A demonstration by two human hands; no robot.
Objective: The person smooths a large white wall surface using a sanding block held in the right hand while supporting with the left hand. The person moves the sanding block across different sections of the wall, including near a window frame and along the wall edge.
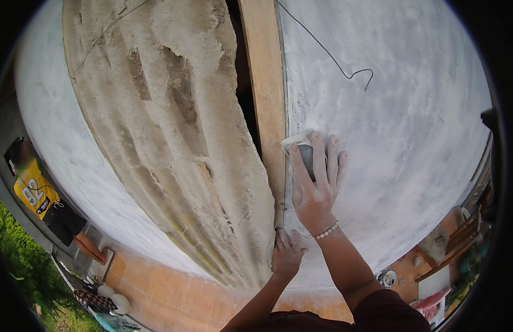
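Note:
My right hand (318, 188), dusted pale and wearing a beaded bracelet, holds a pale-rimmed sanding block (304, 159) with a dark grey pad against the white plastered wall (400, 144). Just left of it runs a vertical wooden strip (262, 66) beside a dark gap. Lower down, my left hand (287, 249) rests with slightly bent, parted fingers at the strip's foot, by the ragged edge of the rough beige grooved panel (156, 110). A thin wire loops near that hand. Another dark wire (350, 74) hangs on the white wall above.
A person (37, 188) in a yellow top and dark shorts stands at far left near greenery (7, 243). Round white objects (120, 303) lie at lower left on the orange tiled floor (148, 271). A can (387, 278), planks and a pink item (431, 304) are at lower right.

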